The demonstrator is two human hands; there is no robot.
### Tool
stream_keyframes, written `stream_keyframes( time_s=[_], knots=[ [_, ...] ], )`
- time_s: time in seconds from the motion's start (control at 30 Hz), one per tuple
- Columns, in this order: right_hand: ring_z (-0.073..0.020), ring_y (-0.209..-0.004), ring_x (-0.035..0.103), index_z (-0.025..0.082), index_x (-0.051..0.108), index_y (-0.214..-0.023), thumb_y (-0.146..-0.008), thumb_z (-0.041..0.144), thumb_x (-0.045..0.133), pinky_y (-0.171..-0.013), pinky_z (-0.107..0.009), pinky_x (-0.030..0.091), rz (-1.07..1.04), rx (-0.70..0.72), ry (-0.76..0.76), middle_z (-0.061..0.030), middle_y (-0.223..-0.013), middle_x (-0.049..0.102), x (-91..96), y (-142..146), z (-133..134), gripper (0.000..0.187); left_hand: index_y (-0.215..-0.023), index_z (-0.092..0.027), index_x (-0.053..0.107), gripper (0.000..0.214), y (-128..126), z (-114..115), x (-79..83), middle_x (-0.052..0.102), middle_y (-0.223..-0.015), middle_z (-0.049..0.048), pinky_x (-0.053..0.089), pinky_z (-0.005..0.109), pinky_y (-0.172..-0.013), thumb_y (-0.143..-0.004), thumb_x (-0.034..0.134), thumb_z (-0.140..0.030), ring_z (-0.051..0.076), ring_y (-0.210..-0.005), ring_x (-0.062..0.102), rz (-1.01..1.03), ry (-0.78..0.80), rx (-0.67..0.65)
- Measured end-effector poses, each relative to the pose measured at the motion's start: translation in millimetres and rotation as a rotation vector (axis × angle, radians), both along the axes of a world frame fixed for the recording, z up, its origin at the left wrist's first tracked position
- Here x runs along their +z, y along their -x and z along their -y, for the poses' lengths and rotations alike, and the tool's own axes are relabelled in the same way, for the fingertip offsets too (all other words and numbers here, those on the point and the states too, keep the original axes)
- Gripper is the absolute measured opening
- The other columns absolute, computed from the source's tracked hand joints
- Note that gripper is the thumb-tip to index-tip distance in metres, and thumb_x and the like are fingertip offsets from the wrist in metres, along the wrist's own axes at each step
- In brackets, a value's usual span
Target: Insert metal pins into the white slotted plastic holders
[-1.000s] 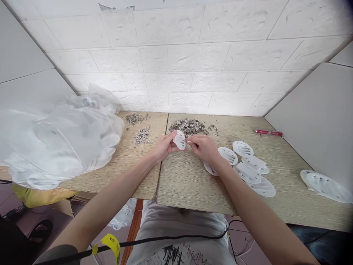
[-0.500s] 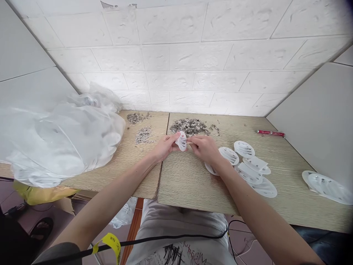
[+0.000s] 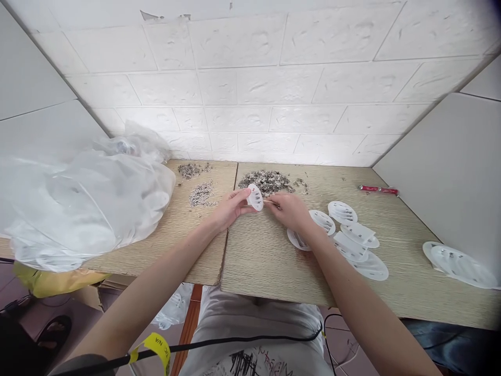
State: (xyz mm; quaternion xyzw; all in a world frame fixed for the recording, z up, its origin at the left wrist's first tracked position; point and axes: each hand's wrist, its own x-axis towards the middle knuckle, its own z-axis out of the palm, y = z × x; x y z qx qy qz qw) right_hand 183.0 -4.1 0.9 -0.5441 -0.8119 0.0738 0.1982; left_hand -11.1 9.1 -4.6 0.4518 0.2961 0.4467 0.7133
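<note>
My left hand [image 3: 234, 208] is closed on a small white slotted plastic disc [image 3: 255, 197], thumb on its face, with dark metal bits in its slots. From the right, my right hand [image 3: 288, 210] pinches a thin pale stick-like tool [image 3: 270, 202] whose tip is at the disc's edge. Just behind the hands lies a heap of small metal pieces [image 3: 268, 180]. Several more white discs [image 3: 342, 212] lie beside and partly under my right forearm, some overlapping.
A large clear plastic bag [image 3: 105, 193] of white parts fills the left of the table. Two smaller piles of metal bits [image 3: 201, 194] lie left of the table seam. A red pen-like object [image 3: 378, 190] and stacked white discs [image 3: 460, 265] are at right. A black cable [image 3: 235, 340] crosses my lap.
The disc in my left hand has turned so its slotted face shows more openly. Both hands stay close together. The whole view has shifted slightly.
</note>
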Motion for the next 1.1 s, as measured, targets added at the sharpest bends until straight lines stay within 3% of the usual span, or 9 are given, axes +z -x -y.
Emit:
stream_keyframes(
  time_s=[0.23, 0.5, 0.73, 0.93, 1.1],
  knots=[
    [-0.0186, -0.08, 0.056, 0.016, 0.072, -0.085, -0.089, 0.018, 0.051, -0.062, -0.026, 0.033, -0.032, 0.048, 0.032, -0.0066, -0.082, 0.067, 1.2, 1.5, 1.1, 0.022, -0.106, -0.014, 0.071, 0.032, 3.5, -1.0, 3.1, 0.07, -0.113, 0.0124, 0.047, 0.045, -0.102, -0.077, 0.074, -0.026, 0.025, -0.106, 0.065, -0.021, -0.029, -0.071],
    [-0.0198, -0.082, 0.056, 0.017, 0.072, -0.09, -0.089, 0.02, 0.052, -0.065, -0.026, 0.034, -0.065, 0.065, 0.031, -0.0073, -0.084, 0.067, 0.1, -1.3, -1.4, 0.02, -0.105, -0.013, 0.071, 0.034, 3.3, 0.5, 5.3, 0.07, -0.113, 0.0125, 0.048, 0.045, -0.101, -0.073, 0.077, -0.023, 0.026, -0.105, 0.065, -0.041, 0.017, -0.021],
    [-0.0132, -0.058, 0.044, 0.016, 0.065, -0.073, -0.093, 0.036, 0.044, -0.058, -0.026, 0.032, -0.385, -0.026, 0.041, -0.0015, -0.064, 0.058, 6.6, -4.5, -2.1, 0.035, -0.105, -0.014, 0.07, 0.036, 3.7, 0.7, 4.1, 0.067, -0.117, 0.0122, 0.05, 0.045, -0.099, -0.071, 0.079, -0.023, 0.026, -0.105, 0.065, -0.047, -0.017, -0.047],
    [-0.012, -0.059, 0.044, 0.016, 0.066, -0.085, -0.084, 0.037, 0.056, -0.057, -0.025, 0.033, -0.524, 0.024, 0.142, 0.0009, -0.067, 0.058, 8.4, 2.4, 0.9, 0.023, -0.109, -0.017, 0.07, 0.042, 5.5, 1.7, 6.1, 0.068, -0.115, 0.0114, 0.049, 0.042, -0.093, -0.07, 0.079, -0.027, 0.026, -0.103, 0.065, -0.061, -0.098, -0.103],
    [-0.0116, -0.057, 0.044, 0.017, 0.065, -0.08, -0.081, 0.034, 0.061, -0.054, -0.025, 0.034, -0.62, -0.011, 0.068, 0.0005, -0.066, 0.059, 10.1, 4.9, 2.7, 0.018, -0.105, -0.018, 0.073, 0.036, 6.7, -0.2, 6.6, 0.071, -0.106, 0.0093, 0.051, 0.035, -0.084, -0.072, 0.077, -0.033, 0.021, -0.095, 0.065, -0.069, -0.13, -0.045]
  ],
)
